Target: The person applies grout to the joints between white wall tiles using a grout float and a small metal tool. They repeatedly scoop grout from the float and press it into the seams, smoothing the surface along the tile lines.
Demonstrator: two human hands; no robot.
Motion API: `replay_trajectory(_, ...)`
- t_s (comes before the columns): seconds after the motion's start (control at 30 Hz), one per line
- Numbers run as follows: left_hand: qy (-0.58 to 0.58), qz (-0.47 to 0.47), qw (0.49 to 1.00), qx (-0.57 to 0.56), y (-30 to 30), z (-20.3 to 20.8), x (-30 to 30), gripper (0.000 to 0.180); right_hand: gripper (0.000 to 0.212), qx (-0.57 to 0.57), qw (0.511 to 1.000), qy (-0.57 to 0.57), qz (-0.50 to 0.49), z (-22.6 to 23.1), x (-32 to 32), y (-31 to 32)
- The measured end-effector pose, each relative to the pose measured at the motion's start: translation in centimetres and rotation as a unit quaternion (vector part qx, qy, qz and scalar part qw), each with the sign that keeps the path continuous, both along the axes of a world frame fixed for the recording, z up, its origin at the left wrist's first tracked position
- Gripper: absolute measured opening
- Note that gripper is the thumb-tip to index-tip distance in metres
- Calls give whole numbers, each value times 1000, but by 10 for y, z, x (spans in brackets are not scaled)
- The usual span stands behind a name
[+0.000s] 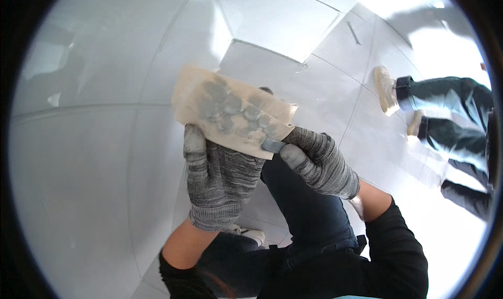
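Note:
A beige sheet (194, 92), folded or layered at its right end and covered with grey putty-like blobs (230, 104), is held up in front of me. My left hand (217, 176), in a grey striped knit glove, supports it from below with the thumb at its near edge; most of the fingers are hidden under it. In a matching glove, my right hand (319, 160) pinches a small flat blue-grey piece (273, 145) between thumb and fingers, over the sheet's near right corner. Whether this piece is a tool or a lump of the same stuff, I cannot tell.
Large glossy light panels (84, 157) rise on the left. A white block-like form (277, 16) stands ahead on the tiled floor (330, 89). To the right are other people's legs in jeans (445, 92) and a beige shoe (385, 89). My own white shoe (251, 235) shows below.

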State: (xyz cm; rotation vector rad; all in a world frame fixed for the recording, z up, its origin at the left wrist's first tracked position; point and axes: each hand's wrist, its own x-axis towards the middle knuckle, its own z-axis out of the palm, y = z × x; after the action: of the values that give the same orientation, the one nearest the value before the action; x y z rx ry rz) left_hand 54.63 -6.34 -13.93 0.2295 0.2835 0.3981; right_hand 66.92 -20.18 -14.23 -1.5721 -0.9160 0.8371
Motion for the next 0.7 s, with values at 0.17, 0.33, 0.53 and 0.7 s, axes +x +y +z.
replay_trajectory(0.17, -6, 47, 998, -41, 10, -32, 10, 59, 24, -49, 998, -41, -29, -13, 0, 8)
replay_trajectory(0.33, -98, 53, 985, -132, 22, -17, -26, 58, 27, -170, 982, -80, -32, 28, -34, 0)
replay_trajectory(0.53, -35, 80, 995, -49, 19, 22, -40, 49, 21, -21, 954, -297, -29, 107, -69, 6)
replay_trajectory(0.7, -140, 52, 987, -58, 4, 10, -37, 52, 24, -108, 965, -229, -62, 104, -87, 20)
